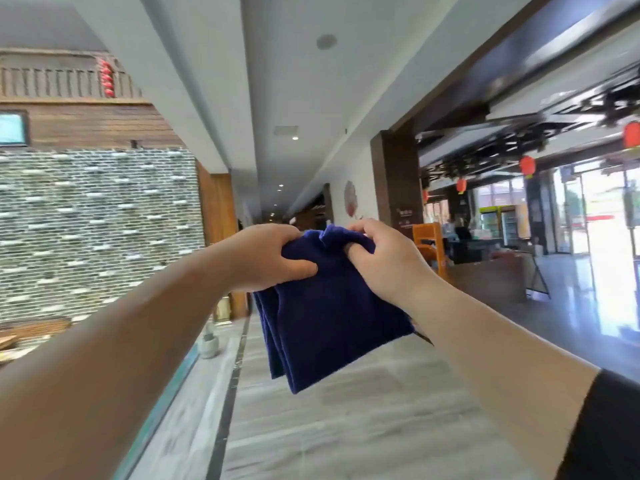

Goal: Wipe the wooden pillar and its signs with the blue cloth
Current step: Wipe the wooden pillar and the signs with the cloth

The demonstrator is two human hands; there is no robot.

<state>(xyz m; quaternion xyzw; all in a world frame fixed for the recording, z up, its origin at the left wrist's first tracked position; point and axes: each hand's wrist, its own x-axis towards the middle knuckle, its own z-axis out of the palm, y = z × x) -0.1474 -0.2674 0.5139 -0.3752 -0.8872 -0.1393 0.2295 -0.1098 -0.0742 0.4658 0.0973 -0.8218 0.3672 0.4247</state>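
1. Left hand (pixel 273 252) and right hand (pixel 384 258) both pinching top edge of blue cloth (pixel 329 306), folded layers hanging free in mid-air.
2. Probably gathering a wiping pad.
3. Wooden pillar (pixel 396 174) with signs (pixel 406 218) well apart, ahead right, untouched.

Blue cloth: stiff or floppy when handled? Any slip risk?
Likely floppy: the blue cloth hangs in folded layers below the left hand and right hand. Probably light, since pinches at its top edge hold it. Slip seems unlikely; the surface looks napped.
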